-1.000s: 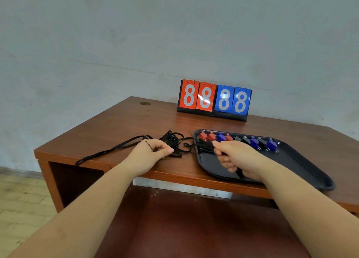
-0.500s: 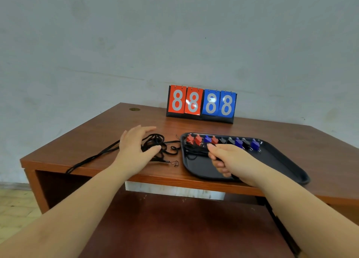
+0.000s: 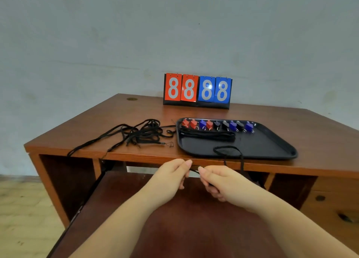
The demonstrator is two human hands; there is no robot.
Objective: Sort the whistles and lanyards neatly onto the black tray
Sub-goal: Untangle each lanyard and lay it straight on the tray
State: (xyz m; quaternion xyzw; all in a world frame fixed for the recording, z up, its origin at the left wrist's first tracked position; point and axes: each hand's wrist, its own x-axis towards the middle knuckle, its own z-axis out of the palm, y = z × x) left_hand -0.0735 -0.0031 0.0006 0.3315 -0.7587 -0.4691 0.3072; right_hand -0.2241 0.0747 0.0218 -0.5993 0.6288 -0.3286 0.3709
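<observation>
glossy wood desk [image 3: 291, 125], matt black tray [image 3: 272, 147]

the flip scoreboard [image 3: 197, 91] at the back of my desk [image 3: 291, 125] read 8 8 on its red cards and 8 8 on its blue cards.

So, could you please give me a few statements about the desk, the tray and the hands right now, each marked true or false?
1. The whistles sit in a row along the far side of the tray. True.
2. The scoreboard shows 0000. False: it shows 8888.
3. A tangle of lanyards lies on the desk left of the tray. True.
4. Both hands rest on the tray. False: the left hand and right hand pinch a cord below the desk edge.
</observation>
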